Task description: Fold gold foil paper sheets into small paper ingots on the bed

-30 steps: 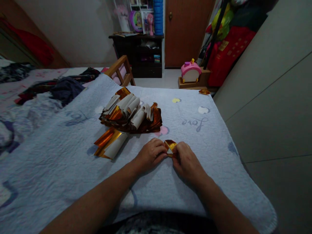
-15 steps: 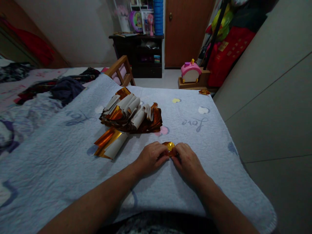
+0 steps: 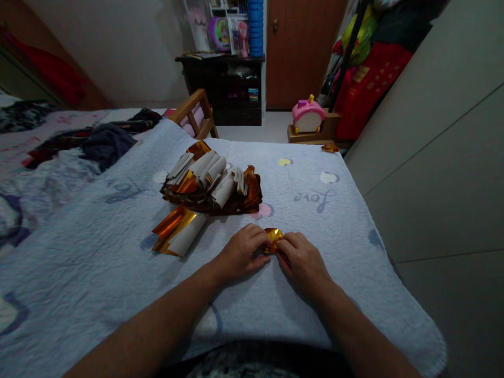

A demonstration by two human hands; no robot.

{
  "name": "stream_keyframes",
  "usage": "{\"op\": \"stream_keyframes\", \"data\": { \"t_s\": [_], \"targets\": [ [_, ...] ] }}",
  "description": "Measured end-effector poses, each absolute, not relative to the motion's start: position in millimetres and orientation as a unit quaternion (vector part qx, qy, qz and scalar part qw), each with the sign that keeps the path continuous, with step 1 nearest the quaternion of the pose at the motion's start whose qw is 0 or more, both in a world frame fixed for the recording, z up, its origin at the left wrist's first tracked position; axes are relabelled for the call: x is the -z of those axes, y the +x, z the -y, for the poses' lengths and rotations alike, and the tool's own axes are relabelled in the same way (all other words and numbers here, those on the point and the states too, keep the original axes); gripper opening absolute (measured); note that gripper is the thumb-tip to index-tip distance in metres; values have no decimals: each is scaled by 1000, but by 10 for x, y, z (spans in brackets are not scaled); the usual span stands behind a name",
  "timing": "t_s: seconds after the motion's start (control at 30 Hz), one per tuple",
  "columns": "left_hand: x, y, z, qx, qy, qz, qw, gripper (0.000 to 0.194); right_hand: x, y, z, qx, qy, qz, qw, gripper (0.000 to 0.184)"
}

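Note:
Between my hands is a small folded piece of gold foil paper (image 3: 273, 237), shiny side showing. My left hand (image 3: 246, 251) grips its left end, fingers over the top and thumb at the near edge. On the right end my right hand (image 3: 301, 258) pinches the paper, its fingertips bent and partly hiding it. A heap of gold and grey-white foil paper sheets (image 3: 212, 181) lies beyond my left hand. Closer to me, a few loose curled sheets (image 3: 180, 231) stick out from that heap.
A pale blue blanket (image 3: 338, 231) covers the surface under my hands. One small folded gold piece (image 3: 329, 148) lies at its far right corner. A light cabinet (image 3: 441, 199) stands along the right, and clothes (image 3: 108, 147) lie on the left.
The foil paper's open flaps have been folded in, so its pale inner side no longer shows. Both hands have shifted only slightly; the heap has stayed put.

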State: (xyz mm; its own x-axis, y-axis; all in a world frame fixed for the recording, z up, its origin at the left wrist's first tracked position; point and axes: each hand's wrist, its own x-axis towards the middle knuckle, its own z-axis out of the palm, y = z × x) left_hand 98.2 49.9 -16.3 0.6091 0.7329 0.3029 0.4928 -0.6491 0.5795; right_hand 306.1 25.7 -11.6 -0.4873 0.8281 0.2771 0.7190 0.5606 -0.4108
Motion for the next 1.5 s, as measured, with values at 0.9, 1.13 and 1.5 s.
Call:
{"op": "stream_keyframes", "data": {
  "t_s": [0.9, 1.13, 1.5],
  "targets": [
    [197, 981, -504, -271, 881, -374, 103, 9, 130, 3051, -233, -121, -459, 848, 235, 17],
    [211, 989, -501, -283, 891, -348, 65, 16, 146, 3066, -236, -125, -459, 844, 247, 19],
    [202, 1013, -459, -317, 872, -365, 73, 15, 131, 3052, -251, -135, -432, 850, 271, 16]
  ]
}}
